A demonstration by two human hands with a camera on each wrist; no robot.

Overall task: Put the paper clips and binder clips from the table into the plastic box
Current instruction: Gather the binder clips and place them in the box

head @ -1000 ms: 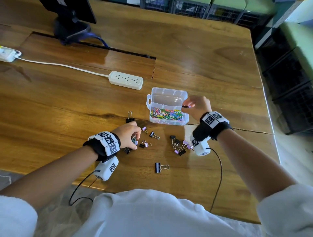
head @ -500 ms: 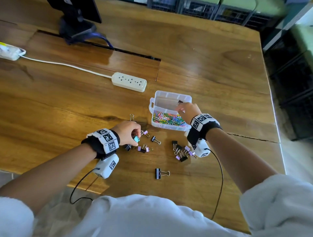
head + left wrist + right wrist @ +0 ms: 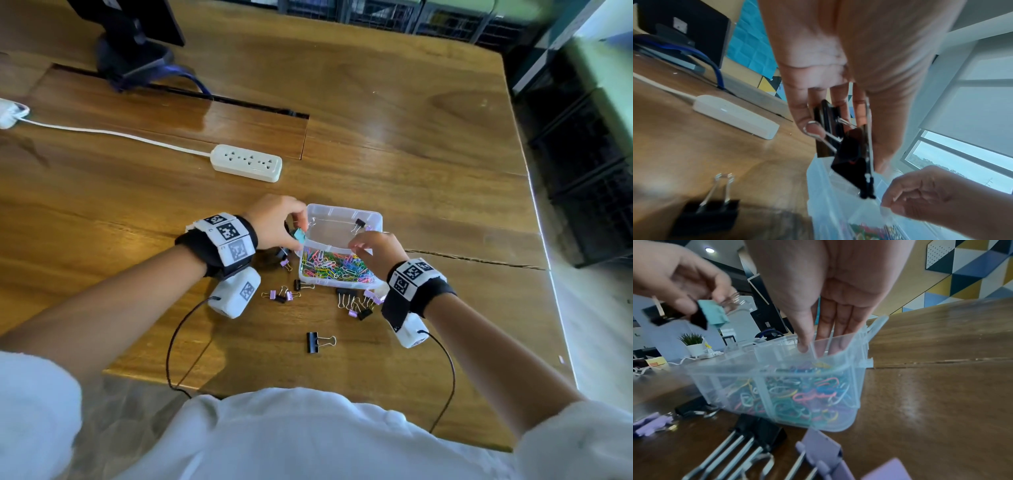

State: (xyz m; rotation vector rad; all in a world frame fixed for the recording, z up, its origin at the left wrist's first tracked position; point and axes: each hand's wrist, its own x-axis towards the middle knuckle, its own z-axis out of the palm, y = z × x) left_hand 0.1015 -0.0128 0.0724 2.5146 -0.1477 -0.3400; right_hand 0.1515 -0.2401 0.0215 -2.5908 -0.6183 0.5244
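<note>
The left hand (image 3: 274, 222) pinches a bunch of binder clips (image 3: 846, 146), teal and black, at the plastic box (image 3: 342, 214) rim; light, stiff, springy, best held by their bodies. The right hand (image 3: 373, 251), fingers straight, hovers over the paper clips (image 3: 334, 267), holding nothing. More clips lie on the worktop (image 3: 411, 154).

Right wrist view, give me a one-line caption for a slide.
Right hand with straight fingers over the clear plastic box of coloured paper clips, while the left hand brings binder clips.
</note>
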